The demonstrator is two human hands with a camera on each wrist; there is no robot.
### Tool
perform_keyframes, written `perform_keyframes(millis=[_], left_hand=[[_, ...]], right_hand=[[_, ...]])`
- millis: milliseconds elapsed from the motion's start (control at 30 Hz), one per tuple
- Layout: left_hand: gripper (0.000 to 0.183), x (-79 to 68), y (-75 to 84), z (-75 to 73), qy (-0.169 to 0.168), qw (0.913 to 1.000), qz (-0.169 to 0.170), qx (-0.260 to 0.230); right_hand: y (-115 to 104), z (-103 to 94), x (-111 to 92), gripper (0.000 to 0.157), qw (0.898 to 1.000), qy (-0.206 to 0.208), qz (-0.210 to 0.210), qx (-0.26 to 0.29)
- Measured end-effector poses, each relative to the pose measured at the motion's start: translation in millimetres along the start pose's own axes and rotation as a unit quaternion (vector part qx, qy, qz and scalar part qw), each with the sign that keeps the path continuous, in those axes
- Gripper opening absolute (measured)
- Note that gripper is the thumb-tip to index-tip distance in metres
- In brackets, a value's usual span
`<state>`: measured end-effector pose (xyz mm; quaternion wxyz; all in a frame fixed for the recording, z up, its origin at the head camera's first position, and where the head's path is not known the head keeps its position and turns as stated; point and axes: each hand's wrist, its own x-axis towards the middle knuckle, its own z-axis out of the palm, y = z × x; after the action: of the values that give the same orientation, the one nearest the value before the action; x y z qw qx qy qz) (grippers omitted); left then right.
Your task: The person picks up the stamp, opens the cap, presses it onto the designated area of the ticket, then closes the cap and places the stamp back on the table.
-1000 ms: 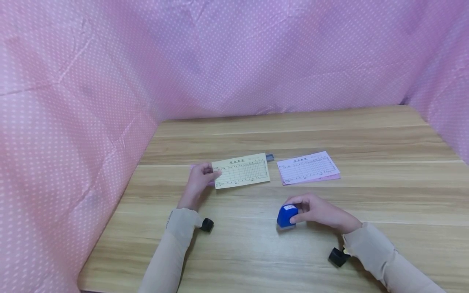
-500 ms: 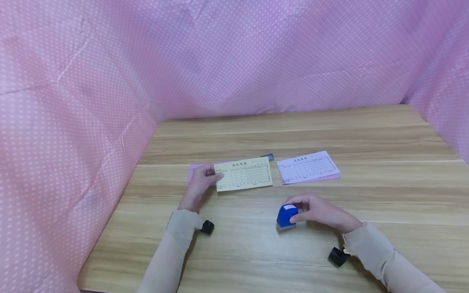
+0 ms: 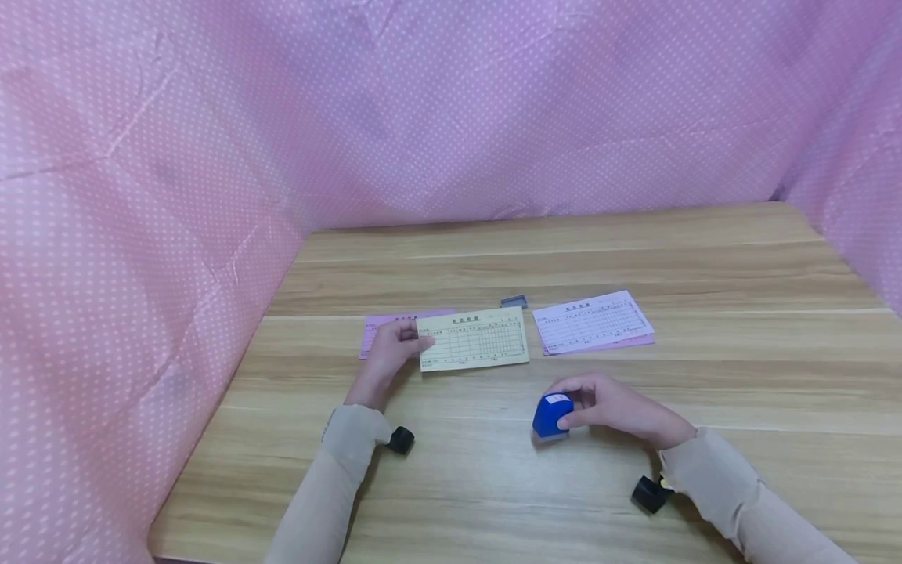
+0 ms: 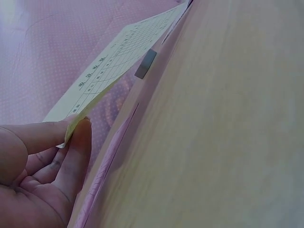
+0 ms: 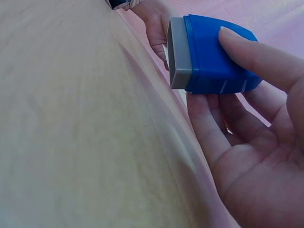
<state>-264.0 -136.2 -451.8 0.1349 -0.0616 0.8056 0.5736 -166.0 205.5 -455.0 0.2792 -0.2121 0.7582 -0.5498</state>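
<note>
My left hand (image 3: 395, 348) pinches the left end of a yellow printed form (image 3: 474, 340) between thumb and fingers. In the left wrist view the form (image 4: 114, 71) is raised off the table, its far end slanting away. Behind it, partly covered, lies a pink form (image 3: 373, 329). My right hand (image 3: 609, 406) grips a blue self-inking stamp (image 3: 552, 415) by its sides, at the middle front of the table. The right wrist view shows the stamp's grey base (image 5: 180, 54) facing the table, with my thumb on one face and fingers on the other.
To the right lies a white form (image 3: 592, 321) over another pink form (image 3: 637, 341). A small grey rectangular cap-like piece (image 3: 514, 301) sits behind the yellow form. Pink dotted cloth (image 3: 493, 110) hangs around the wooden table (image 3: 705, 313).
My left hand has drawn the yellow form toward me and slightly right, uncovering more of the pink form and the grey piece. My right hand and the stamp have stayed still.
</note>
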Motion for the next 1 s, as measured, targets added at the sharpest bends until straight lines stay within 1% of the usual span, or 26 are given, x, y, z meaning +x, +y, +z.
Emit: perform_keyframes(millis=[233, 433, 600, 733, 833, 1000], left_hand=[[0.016, -1.6, -2.6, 2.2, -0.014, 0.9998, 0.013, 0.007], [0.017, -3.4, -2.5, 4.3, -0.023, 0.9997, 0.01, 0.005], [0.012, -4.3, -2.7, 5.9, -0.036, 0.9989, 0.019, 0.022], [0.014, -4.9, -3.7, 6.9, -0.05, 0.9983, 0.021, 0.021], [0.019, -5.6, -4.3, 7.5, -0.061, 0.9976, 0.022, 0.023], [0.023, -7.4, -3.9, 8.6, -0.072, 0.9961, 0.028, 0.043]], right_hand=[[-1.2, 0.0, 0.1, 0.037, 1.0, 0.0, 0.002, -0.002], [-1.0, 0.3, 0.5, 0.035, 1.0, -0.003, -0.006, 0.0], [-1.3, 0.2, 0.2, 0.035, 1.0, -0.004, -0.004, 0.001], [-2.0, 0.0, -0.1, 0.035, 1.0, -0.003, 0.0, 0.0], [-2.7, -0.1, -0.3, 0.036, 1.0, -0.005, 0.002, 0.002], [-3.8, 0.1, -0.7, 0.036, 1.0, -0.006, 0.004, 0.006]])
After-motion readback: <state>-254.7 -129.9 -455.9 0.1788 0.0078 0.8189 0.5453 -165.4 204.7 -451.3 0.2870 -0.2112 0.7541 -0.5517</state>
